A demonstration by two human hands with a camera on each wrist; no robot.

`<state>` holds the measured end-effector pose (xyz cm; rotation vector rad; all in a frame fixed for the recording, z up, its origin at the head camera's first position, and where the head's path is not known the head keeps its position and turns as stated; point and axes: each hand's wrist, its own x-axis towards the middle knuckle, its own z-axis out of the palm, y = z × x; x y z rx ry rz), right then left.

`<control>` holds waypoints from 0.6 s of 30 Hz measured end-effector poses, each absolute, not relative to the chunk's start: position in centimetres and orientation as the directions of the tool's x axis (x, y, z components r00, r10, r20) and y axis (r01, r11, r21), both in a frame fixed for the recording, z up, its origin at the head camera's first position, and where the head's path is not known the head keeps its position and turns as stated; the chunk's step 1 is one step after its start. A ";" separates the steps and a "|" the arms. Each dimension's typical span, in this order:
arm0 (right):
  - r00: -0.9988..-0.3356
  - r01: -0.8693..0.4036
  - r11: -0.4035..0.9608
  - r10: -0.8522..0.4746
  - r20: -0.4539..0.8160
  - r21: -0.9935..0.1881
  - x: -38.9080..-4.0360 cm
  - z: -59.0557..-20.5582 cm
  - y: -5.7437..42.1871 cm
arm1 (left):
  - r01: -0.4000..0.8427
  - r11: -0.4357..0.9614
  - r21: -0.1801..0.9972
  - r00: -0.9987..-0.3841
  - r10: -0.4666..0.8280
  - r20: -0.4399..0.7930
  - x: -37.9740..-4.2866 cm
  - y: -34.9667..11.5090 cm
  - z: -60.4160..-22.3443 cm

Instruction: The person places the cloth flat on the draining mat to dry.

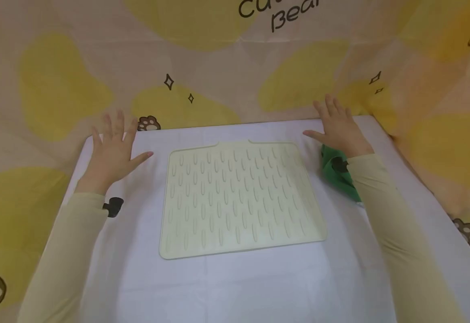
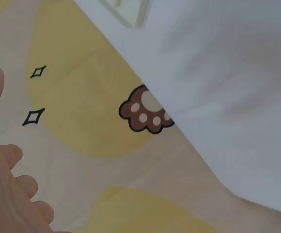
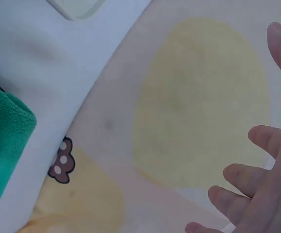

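A pale cream mat (image 1: 239,197) with rows of raised oval ridges lies flat on the white-covered table, a shallow notch in its far edge. To its left my left hand (image 1: 111,154) is held with fingers spread, holding nothing. On the other side my right hand (image 1: 340,128) also has its fingers spread and nothing in it. A folded green cloth (image 1: 336,172), fuzzy in the right wrist view, lies right of the mat, partly hidden by the right wrist and sleeve. Both wrist views show bare fingers and only a corner of the mat.
A white cloth (image 1: 235,291) covers the table. Behind and beside it hangs a beige fabric (image 1: 218,67) printed with yellow patches, brown paws and lettering. Each wrist carries a small black device, the left one (image 1: 114,207) just beyond the cuff.
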<state>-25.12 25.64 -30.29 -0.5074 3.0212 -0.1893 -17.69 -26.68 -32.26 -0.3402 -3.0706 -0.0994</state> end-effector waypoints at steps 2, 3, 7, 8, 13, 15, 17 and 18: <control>-0.944 -0.320 0.935 -0.329 -0.038 -0.153 -25.0 -30.5 25.8 | 0.230 0.971 0.063 -0.972 0.226 0.069 -17.4 -26.4 -32.8; -0.944 -0.321 0.933 -0.330 -0.029 -0.161 -25.0 -30.6 25.9 | 0.234 0.970 0.067 -0.971 0.229 0.072 -17.2 -26.3 -33.0; -0.946 -0.318 0.925 -0.324 0.007 -0.209 -24.6 -31.2 26.4 | 0.230 0.968 0.102 -0.972 0.224 0.068 -16.3 -25.8 -33.7; -0.946 -0.319 0.921 -0.323 0.019 -0.224 -24.4 -31.3 26.5 | 0.227 0.967 0.116 -0.973 0.221 0.062 -16.0 -25.7 -33.9; -0.958 -0.277 0.912 -0.288 0.009 -0.303 -23.6 -31.6 27.2 | 0.202 0.961 0.187 -0.979 0.206 -0.003 -14.9 -24.8 -35.0; -0.962 -0.258 0.911 -0.274 -0.004 -0.321 -23.3 -31.7 27.4 | 0.192 0.960 0.205 -0.979 0.203 -0.034 -14.5 -24.4 -35.6; -0.963 -0.251 0.908 -0.269 -0.005 -0.337 -23.0 -31.6 27.4 | 0.185 0.957 0.223 -0.977 0.203 -0.061 -14.0 -24.0 -36.3; -0.964 -0.249 0.905 -0.266 -0.002 -0.345 -22.8 -31.6 27.4 | 0.181 0.955 0.233 -0.977 0.203 -0.072 -13.7 -23.8 -36.6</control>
